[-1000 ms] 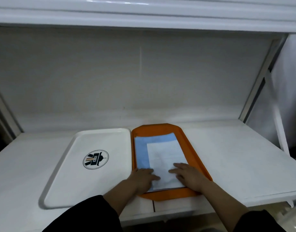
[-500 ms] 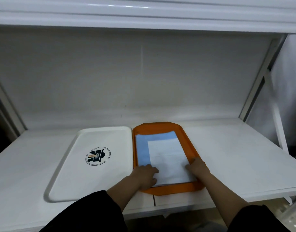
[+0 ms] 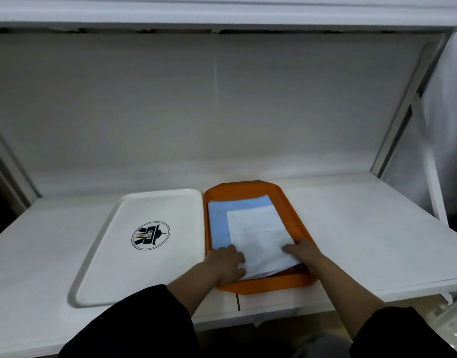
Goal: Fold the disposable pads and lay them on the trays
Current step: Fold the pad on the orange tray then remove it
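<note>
White shelf (image 3: 351, 241) serves as work surface, back edge against white wall panel. Seam visible in front edge below orange tray. Two trays directly on shelf, side by side, long edges touching or nearly so. White tray (image 3: 155, 275) at left, round dark logo on its floor. Orange tray (image 3: 271, 284) at right, near edge close to shelf front.

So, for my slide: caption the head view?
Both hands on a folded pad in the orange tray.
</note>
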Tool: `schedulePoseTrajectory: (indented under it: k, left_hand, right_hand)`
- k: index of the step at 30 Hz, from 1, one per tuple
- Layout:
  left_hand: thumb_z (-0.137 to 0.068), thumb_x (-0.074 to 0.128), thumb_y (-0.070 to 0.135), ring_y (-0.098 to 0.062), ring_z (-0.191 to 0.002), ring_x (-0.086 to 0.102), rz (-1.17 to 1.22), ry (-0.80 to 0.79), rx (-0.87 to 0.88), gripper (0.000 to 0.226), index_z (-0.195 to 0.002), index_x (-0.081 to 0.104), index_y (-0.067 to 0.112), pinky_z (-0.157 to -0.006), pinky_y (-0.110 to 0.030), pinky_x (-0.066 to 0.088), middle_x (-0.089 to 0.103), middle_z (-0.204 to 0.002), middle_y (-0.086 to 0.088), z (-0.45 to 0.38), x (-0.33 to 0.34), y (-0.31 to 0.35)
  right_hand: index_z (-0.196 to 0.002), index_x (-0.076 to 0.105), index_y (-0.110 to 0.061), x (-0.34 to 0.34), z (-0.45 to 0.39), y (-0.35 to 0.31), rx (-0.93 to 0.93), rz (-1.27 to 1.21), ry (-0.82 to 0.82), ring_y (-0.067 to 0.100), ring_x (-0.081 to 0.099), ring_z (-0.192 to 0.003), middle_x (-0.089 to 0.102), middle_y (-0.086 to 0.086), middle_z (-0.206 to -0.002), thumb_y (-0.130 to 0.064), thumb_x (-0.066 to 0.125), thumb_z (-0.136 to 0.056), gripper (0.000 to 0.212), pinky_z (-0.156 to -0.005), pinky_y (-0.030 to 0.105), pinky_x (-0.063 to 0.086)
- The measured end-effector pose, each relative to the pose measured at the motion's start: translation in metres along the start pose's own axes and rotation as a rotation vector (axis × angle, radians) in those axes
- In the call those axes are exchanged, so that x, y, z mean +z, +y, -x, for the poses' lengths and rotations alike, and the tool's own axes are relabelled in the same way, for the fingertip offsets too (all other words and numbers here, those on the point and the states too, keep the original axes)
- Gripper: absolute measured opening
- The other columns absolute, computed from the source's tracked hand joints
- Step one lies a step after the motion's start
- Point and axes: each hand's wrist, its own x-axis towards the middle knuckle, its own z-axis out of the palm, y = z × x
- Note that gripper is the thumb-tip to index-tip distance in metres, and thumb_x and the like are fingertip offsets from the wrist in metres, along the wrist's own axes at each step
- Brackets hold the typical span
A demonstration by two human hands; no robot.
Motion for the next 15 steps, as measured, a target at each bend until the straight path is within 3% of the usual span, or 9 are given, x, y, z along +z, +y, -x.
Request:
schedulePoseTrajectory:
  k: [3,5,10,12,15]
  left_hand:
    - [-0.094,0.04,0.053,-0.027,-0.128,0.04,0.054,0.023,-0.012,0.058,-0.144,0.033,0.025,-0.104,-0.041,0.037,0.035,-0.145,-0.008,0.0,0.004,0.0]
    - [-0.091,0.041,0.059,-0.028,-0.133,0.036,0.098,0.011,-0.017,0.068,-0.148,0.027,0.024,-0.107,-0.043,0.034,0.028,-0.149,-0.008,0.001,0.004,0.001]
    - [-0.085,0.049,0.065,-0.029,-0.134,0.036,0.096,0.014,0.004,0.084,-0.15,0.018,0.023,-0.107,-0.045,0.035,0.025,-0.152,-0.008,0.006,0.003,0.004]
    - [-0.083,0.056,0.061,-0.029,-0.13,0.04,0.098,0.046,0.003,0.087,-0.15,0.017,0.023,-0.104,-0.045,0.039,0.029,-0.151,-0.008,0.008,0.001,0.005]
    - [-0.086,0.061,0.038,-0.029,-0.12,0.049,0.086,0.173,-0.013,0.076,-0.149,0.021,0.021,-0.094,-0.042,0.047,0.039,-0.143,-0.008,0.012,-0.003,0.007]
  right_hand:
    - [-0.117,0.05,-0.008,-0.001,0.011,-0.005,-0.002,-0.061,-0.08,0.02,0.054,-0.081,0.057,0.006,-0.096,-0.018,0.057,-0.091,0.029,-0.063,0.029,0.048]
    - [-0.11,0.046,-0.012,0.0,0.02,-0.011,-0.018,-0.114,-0.089,0.017,0.053,-0.078,0.054,0.004,-0.092,-0.012,0.052,-0.092,0.019,-0.055,0.026,0.048]
    - [-0.111,0.046,-0.013,0.003,0.029,-0.021,-0.022,-0.199,-0.052,0.017,0.065,-0.064,0.061,0.007,-0.088,0.002,0.045,-0.09,0.025,-0.043,0.02,0.047]
    - [-0.11,0.048,-0.011,0.004,0.029,-0.026,0.01,-0.267,-0.064,0.015,0.067,-0.057,0.065,0.01,-0.085,0.007,0.04,-0.09,0.028,-0.043,0.019,0.049]
    - [-0.115,0.053,-0.005,0.003,0.031,-0.032,0.054,-0.339,-0.09,0.01,0.068,-0.051,0.067,0.013,-0.084,0.01,0.039,-0.091,0.032,-0.044,0.018,0.051]
